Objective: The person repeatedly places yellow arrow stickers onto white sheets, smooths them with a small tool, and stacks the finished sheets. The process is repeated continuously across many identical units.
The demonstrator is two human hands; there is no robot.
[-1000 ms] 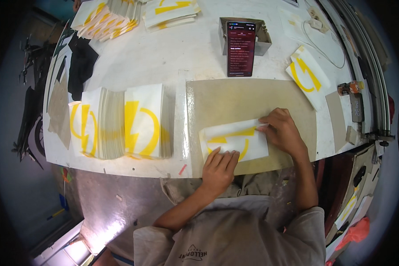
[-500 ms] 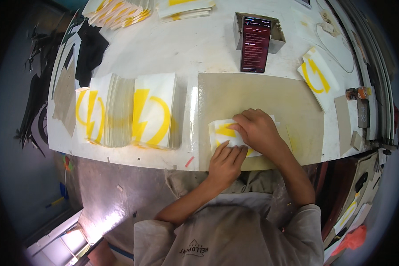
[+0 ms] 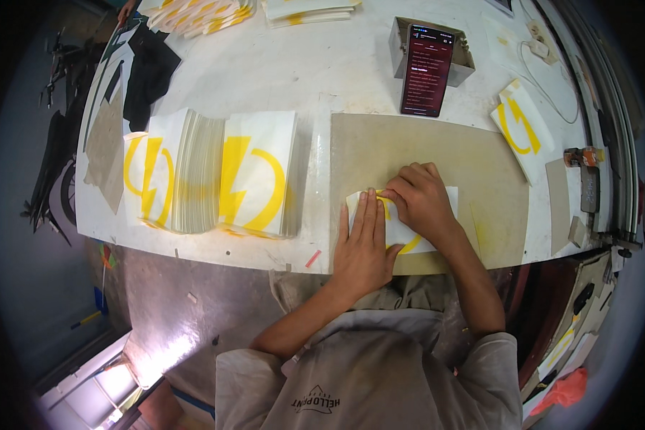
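Note:
A white paper piece with yellow print (image 3: pixel 399 228) lies folded on a beige mat (image 3: pixel 380 147) close to the table's front edge. It may be a paper bag, though much of it is under my hands. My left hand (image 3: pixel 365 244) is laid on its left part, fingers stretched out and pointing away from me. Beside it, my right hand (image 3: pixel 423 204) has curled fingers, and its thumb and fingertips pinch the paper's far edge next to my left fingertips. Left of the mat stands a thick row of similar white-and-yellow folded papers (image 3: pixel 258 168).
More printed papers (image 3: pixel 201 13) are piled at the far left. A phone (image 3: pixel 426 72) leans on a metal box (image 3: pixel 463 70) beyond the mat. To the right lie another printed paper (image 3: pixel 524 129) and a power strip with cable (image 3: pixel 541 49). Black cloth (image 3: pixel 150 75) sits at the left.
My left hand has moved up and flattened over the paper, its fingers straightening. My right hand has shifted slightly. The whole view has moved a little.

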